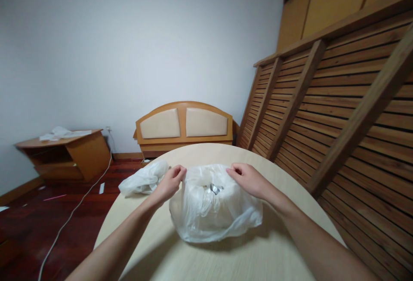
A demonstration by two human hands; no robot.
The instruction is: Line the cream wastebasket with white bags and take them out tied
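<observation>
While the bag sits on the desk, two hands hold its top edge in the head view. At the bag's top left, the left hand has its grip pinched tight on the thin edge, thumb against finger. At the bag's top right, the right hand has its grip pinched on the edge too, with its other fingers curled in. The bag looks soft and floppy, so holding it on both sides likely stops the top from falling in. Between the hands, the bag's top has a gap, and something shiny shows there; I can't tell what it is. A spare bag lies crumpled left of the bag, maybe put there to be out of the way. Far behind the bag is a headboard.
</observation>
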